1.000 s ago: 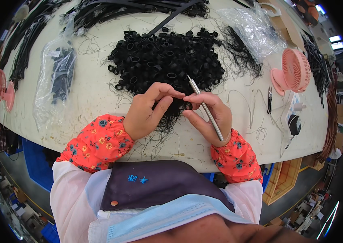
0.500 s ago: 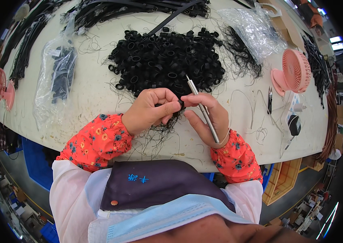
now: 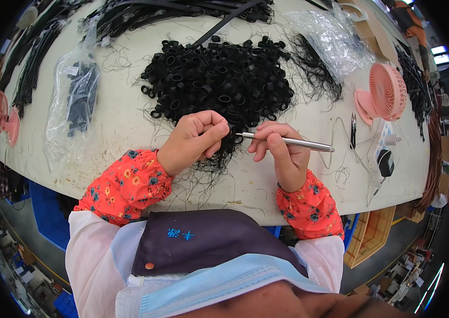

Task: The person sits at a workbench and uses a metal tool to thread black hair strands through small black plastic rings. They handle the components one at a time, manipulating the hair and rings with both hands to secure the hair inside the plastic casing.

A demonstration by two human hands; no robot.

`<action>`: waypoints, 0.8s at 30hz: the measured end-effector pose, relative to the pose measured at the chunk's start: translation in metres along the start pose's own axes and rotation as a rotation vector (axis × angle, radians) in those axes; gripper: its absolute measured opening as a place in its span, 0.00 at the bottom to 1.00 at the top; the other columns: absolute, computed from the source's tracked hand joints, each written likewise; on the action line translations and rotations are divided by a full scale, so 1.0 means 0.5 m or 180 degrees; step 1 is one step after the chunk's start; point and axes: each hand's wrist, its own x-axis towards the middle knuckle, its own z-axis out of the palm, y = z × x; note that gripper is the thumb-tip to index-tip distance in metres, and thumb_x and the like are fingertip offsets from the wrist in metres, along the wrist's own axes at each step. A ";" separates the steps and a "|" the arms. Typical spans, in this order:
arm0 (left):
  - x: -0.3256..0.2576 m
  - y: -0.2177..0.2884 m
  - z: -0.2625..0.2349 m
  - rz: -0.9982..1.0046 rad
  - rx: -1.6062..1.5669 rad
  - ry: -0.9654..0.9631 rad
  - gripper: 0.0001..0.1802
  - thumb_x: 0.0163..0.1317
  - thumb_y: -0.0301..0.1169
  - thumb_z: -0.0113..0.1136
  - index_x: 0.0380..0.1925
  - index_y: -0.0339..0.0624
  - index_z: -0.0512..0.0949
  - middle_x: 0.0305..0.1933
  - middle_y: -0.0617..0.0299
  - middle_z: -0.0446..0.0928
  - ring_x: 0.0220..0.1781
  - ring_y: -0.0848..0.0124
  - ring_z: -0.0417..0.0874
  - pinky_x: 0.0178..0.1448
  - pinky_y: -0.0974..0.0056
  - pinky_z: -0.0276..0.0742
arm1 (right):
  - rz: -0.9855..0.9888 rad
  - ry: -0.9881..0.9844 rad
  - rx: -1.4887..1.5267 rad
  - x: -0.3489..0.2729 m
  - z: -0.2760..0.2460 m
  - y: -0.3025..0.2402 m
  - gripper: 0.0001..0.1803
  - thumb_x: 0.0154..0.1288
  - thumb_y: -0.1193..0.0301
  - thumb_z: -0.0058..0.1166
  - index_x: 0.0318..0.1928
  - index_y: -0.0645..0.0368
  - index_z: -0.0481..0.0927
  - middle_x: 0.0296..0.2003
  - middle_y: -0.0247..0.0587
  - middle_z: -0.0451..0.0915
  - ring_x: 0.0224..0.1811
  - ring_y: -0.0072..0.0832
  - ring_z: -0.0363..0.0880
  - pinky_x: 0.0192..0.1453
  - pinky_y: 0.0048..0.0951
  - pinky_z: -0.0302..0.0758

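While the left hand [image 3: 195, 140] stays out of reach of nothing but a single small black rubber ring [image 3: 231, 129], pinched in its curled fingers, the right hand [image 3: 283, 153] grips a slim silver metal rod [image 3: 288, 141] like a pen, its tip pointing toward nine o'clock at that ring. The step in hand looks like working the rod tip into the ring; the next move probably calls for a steady, fine alignment of the two. The heap of black rubber rings [image 3: 216, 79] lies at twelve o'clock of the hands on the cream worktable [image 3: 124, 122]. The ring is mostly hidden by the fingers, and whether the tip touches it I cannot tell. Loose black threads [image 3: 208, 169] beneath the hands are hard to make out.
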 end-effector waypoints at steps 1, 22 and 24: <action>0.000 0.000 0.000 0.0021 0.0020 0.0002 0.09 0.71 0.36 0.52 0.39 0.42 0.72 0.16 0.72 0.67 0.15 0.86 0.59 0.19 0.77 0.50 | -0.0003 -0.0007 -0.0004 0.001 0.001 0.000 0.12 0.75 0.69 0.42 0.45 0.66 0.76 0.27 0.38 0.77 0.30 0.22 0.78 0.39 0.23 0.73; 0.002 0.021 -0.038 0.0329 -0.1240 0.0008 0.04 0.69 0.30 0.48 0.34 0.45 0.69 0.39 0.55 0.79 0.12 0.86 0.57 0.16 0.77 0.53 | -0.0195 0.0439 0.0201 0.005 -0.017 -0.003 0.14 0.76 0.68 0.40 0.44 0.67 0.75 0.24 0.39 0.76 0.30 0.25 0.77 0.41 0.29 0.75; 0.001 0.023 -0.044 0.0486 -0.1566 -0.0083 0.02 0.66 0.28 0.47 0.35 0.44 0.70 0.36 0.56 0.79 0.12 0.85 0.59 0.17 0.76 0.54 | -0.0166 0.0465 0.0247 0.005 -0.018 -0.003 0.14 0.76 0.68 0.40 0.44 0.67 0.75 0.24 0.38 0.76 0.30 0.25 0.77 0.41 0.29 0.75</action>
